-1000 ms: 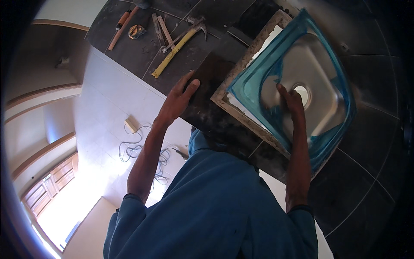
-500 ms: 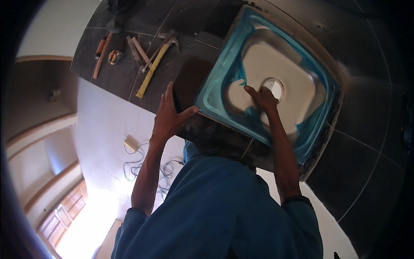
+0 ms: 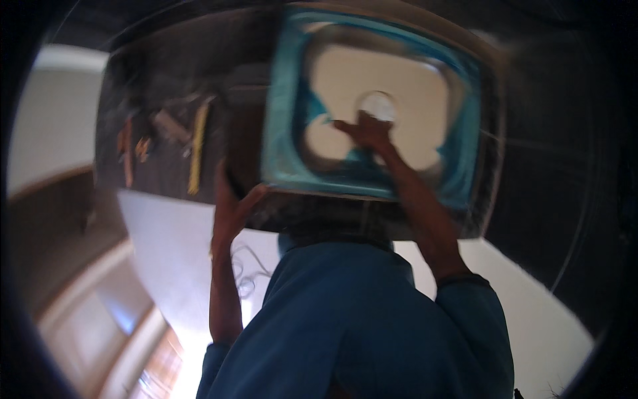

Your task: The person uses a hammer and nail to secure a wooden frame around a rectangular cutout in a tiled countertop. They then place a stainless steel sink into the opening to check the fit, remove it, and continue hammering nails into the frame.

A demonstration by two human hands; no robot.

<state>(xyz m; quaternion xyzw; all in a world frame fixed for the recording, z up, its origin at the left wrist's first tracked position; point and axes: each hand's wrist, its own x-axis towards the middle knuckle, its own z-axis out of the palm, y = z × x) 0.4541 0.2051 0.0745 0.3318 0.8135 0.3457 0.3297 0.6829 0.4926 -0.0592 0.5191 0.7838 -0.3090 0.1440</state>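
A steel sink (image 3: 405,80) lies in the dark tiled counter, with torn blue protective film (image 3: 280,126) along its rim and inner walls. Inside the basin, my right hand (image 3: 369,135) is at the round drain hole (image 3: 377,105). Its fingers hook over the hole's near edge, the tips hidden, while the thumb stretches left beside a loose flap of film. At the sink's near left corner, my left hand (image 3: 231,211) has its thumb against the rim. The other fingers point away over the counter, spread from the thumb. Motion blurs the picture.
Left on the counter (image 3: 246,76) lie a yellow-handled hammer (image 3: 197,149), an orange-handled tool (image 3: 128,153) and other blurred tools. Below the counter edge, a grey cable (image 3: 247,269) lies coiled on the pale floor. Dark tiles continue to the right.
The whole view has turned, so sink, counter and tools now sit straighter and further left. Both hands keep about the same places on the sink.
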